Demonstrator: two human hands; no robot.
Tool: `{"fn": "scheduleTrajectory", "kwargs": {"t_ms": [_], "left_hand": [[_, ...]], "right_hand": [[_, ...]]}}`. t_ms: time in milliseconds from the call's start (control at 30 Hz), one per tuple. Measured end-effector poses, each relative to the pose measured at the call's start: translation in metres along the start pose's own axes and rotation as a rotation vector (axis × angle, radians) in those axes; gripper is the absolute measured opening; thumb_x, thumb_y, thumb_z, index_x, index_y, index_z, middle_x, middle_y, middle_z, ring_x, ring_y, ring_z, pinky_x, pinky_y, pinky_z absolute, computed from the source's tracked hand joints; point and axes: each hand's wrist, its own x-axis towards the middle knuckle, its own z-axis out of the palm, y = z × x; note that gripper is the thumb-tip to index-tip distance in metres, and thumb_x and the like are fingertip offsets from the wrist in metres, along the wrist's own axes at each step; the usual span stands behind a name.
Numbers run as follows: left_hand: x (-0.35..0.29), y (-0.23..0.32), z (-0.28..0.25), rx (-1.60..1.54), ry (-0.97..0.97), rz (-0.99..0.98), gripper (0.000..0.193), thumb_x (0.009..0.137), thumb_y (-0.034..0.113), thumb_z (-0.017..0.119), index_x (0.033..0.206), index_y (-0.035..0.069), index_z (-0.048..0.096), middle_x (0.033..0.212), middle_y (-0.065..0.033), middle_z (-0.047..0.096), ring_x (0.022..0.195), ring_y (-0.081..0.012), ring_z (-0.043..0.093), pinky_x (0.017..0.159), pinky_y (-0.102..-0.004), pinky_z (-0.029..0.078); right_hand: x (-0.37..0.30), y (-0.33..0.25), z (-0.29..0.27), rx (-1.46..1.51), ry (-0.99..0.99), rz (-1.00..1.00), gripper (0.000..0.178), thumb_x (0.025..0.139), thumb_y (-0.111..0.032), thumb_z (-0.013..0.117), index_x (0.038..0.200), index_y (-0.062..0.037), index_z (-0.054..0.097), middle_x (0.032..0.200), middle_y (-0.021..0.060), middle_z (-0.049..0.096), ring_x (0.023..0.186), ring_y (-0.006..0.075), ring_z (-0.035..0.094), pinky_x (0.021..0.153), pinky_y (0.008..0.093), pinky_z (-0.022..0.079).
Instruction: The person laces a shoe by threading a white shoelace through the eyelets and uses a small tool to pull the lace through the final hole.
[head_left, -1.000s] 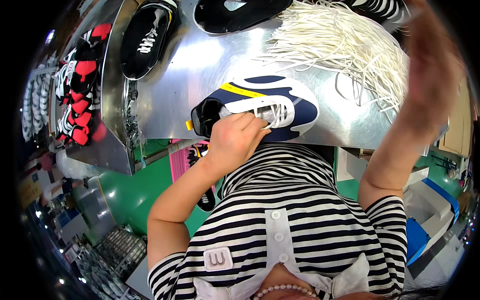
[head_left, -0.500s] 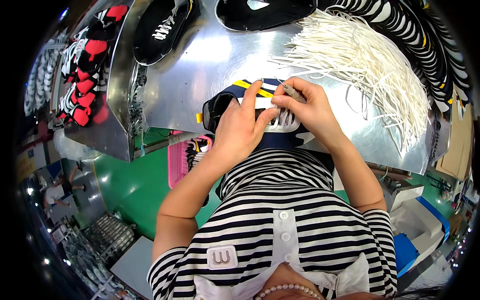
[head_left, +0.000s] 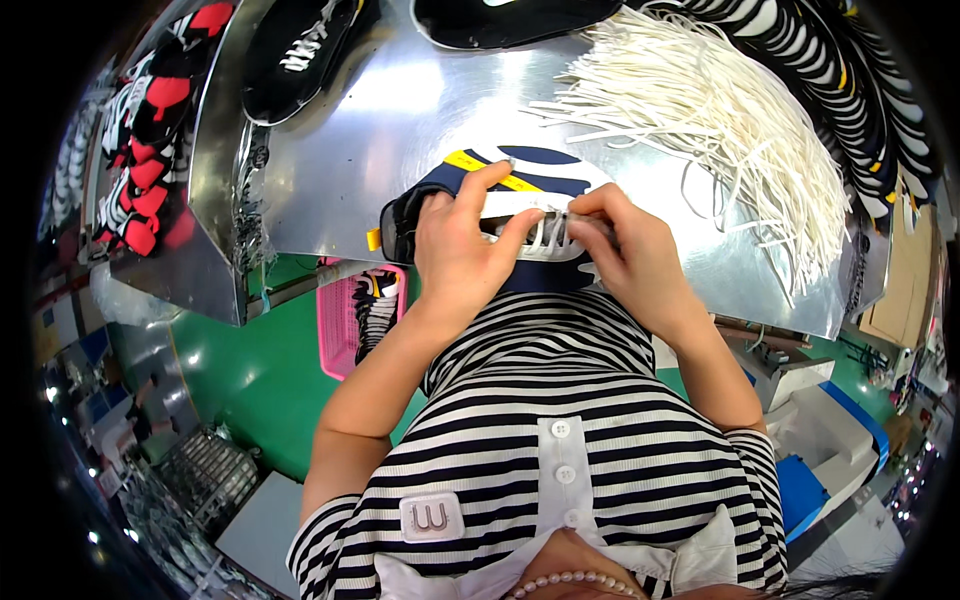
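A navy, white and yellow shoe upper (head_left: 545,158) lies on its side at the near edge of the metal table. White laces (head_left: 548,236) cross its opening. My left hand (head_left: 468,235) grips the upper near its heel, some fingers tucked inside, thumb and index finger spread along the lace rows. Over the toe end of the laces, my right hand (head_left: 640,250) is closed in a pinch. Its fingers hold a small tool with a wrapped handle (head_left: 590,222), mostly hidden now, its thin tip by the lace holes.
A heap of loose white laces (head_left: 720,140) covers the table's (head_left: 340,180) right side. Stacked dark uppers (head_left: 840,90) stand beyond it. Black uppers (head_left: 300,60) lie at the back, red-and-black ones (head_left: 150,170) at far left. A pink basket (head_left: 335,325) with uppers sits below the table edge.
My right hand has turned and come down closer to the laces, so the tool's handle is now mostly hidden. My left hand keeps its grip on the upper. The whole view has shifted slightly.
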Motion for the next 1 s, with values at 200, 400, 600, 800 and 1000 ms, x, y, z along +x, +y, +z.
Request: {"fn": "scheduleTrajectory", "kwargs": {"t_ms": [200, 400, 600, 800, 1000], "left_hand": [[-0.002, -0.001, 0.005, -0.022, 0.024, 0.099, 0.045, 0.082, 0.023, 0.076, 0.123, 0.010, 0.063, 0.078, -0.0117, 0.065, 0.071, -0.0290, 0.057, 0.068, -0.0395, 0.045], [-0.008, -0.003, 0.001, -0.065, -0.096, 0.127, 0.042, 0.087, 0.005, 0.067, 0.128, 0.004, 0.057, 0.093, -0.0087, 0.070, 0.076, -0.0185, 0.064, 0.073, -0.0310, 0.050], [-0.007, -0.004, -0.007, -0.542, -0.143, -0.237, 0.044, 0.087, 0.000, 0.066, 0.130, 0.001, 0.055, 0.105, -0.0066, 0.066, 0.094, -0.0102, 0.063, 0.085, -0.0238, 0.050], [-0.008, 0.003, 0.005, -0.231, -0.005, -0.014, 0.054, 0.083, 0.000, 0.071, 0.132, -0.001, 0.050, 0.124, -0.0126, 0.058, 0.102, -0.0174, 0.062, 0.090, -0.0302, 0.051], [-0.002, -0.005, 0.011, -0.358, 0.030, -0.044, 0.054, 0.081, 0.002, 0.071, 0.131, 0.004, 0.052, 0.107, -0.0157, 0.062, 0.092, -0.0237, 0.062, 0.081, -0.0328, 0.052]], "right_hand": [[0.009, 0.005, 0.012, -0.253, 0.052, -0.226, 0.016, 0.087, -0.010, 0.066, 0.099, -0.0046, 0.057, 0.076, 0.0129, 0.066, 0.065, 0.0291, 0.066, 0.058, 0.0364, 0.051], [0.026, 0.001, 0.035, -0.563, -0.043, -0.254, 0.019, 0.087, -0.012, 0.065, 0.099, -0.0024, 0.053, 0.073, 0.0132, 0.065, 0.061, 0.0262, 0.067, 0.054, 0.0339, 0.051], [-0.001, -0.010, -0.025, -0.259, 0.000, -0.041, 0.019, 0.086, -0.014, 0.071, 0.101, -0.0058, 0.064, 0.075, 0.0111, 0.067, 0.062, 0.0224, 0.067, 0.052, 0.0325, 0.050], [0.009, 0.025, 0.026, -0.169, 0.357, -0.127, 0.013, 0.080, -0.008, 0.072, 0.093, -0.0095, 0.069, 0.071, 0.0063, 0.066, 0.053, 0.0193, 0.062, 0.050, 0.0305, 0.046], [0.012, 0.030, 0.031, -0.229, 0.386, -0.181, 0.014, 0.080, -0.006, 0.071, 0.094, -0.0103, 0.068, 0.070, 0.0044, 0.064, 0.053, 0.0170, 0.059, 0.049, 0.0287, 0.044]]}}
